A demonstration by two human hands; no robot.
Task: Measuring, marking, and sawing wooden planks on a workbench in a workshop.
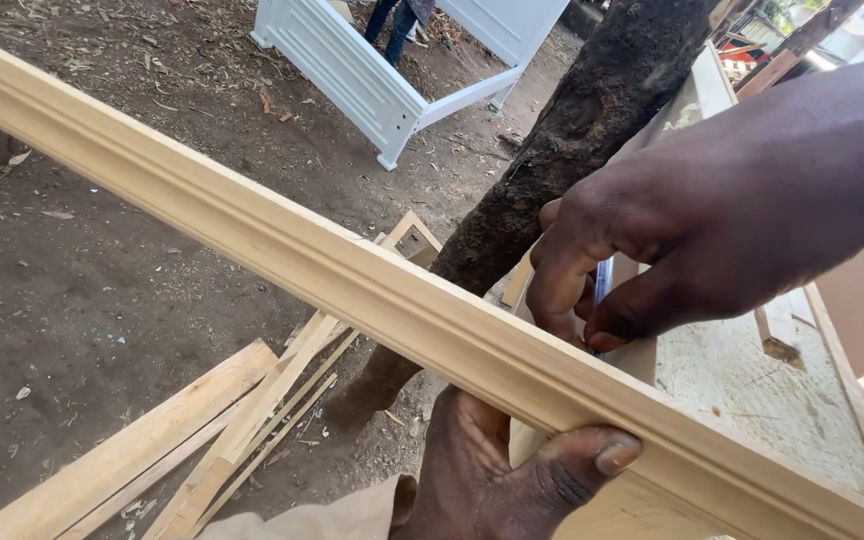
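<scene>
- Head view: a long pale wooden moulding strip (352, 275) ran on a slant from the upper left to the lower right, held up in the air above the dirt ground (102, 290).
- The left hand (497, 480) supported it from below near the lower middle; its grip was clamped on the strip, the thumb (592, 455) lying over the near face and the palm under it.
- The right hand (652, 250) came in from the upper right, with thumb and forefinger pinched together at the strip's upper edge. A slim blue-and-white object (603, 280) showed between those fingers, perhaps a pencil or marker; I could not tell which, nor whether its tip touched the wood.
- Judged from this, the step in hand looked like marking or checking a point on the strip. The next move would call for a steady left-hand hold, so that the strip did not twist, and a fine placing of the right fingertips on the edge.
- Behind the hands stood a dark leaning tree trunk (592, 130), with a dusty tabletop (752, 390) at the right.
- Loose pale offcuts (202, 440) lay on the ground at the lower left.
- A white panelled frame (352, 70) stood well apart at the top, with another person's legs (392, 25) beside it.
</scene>
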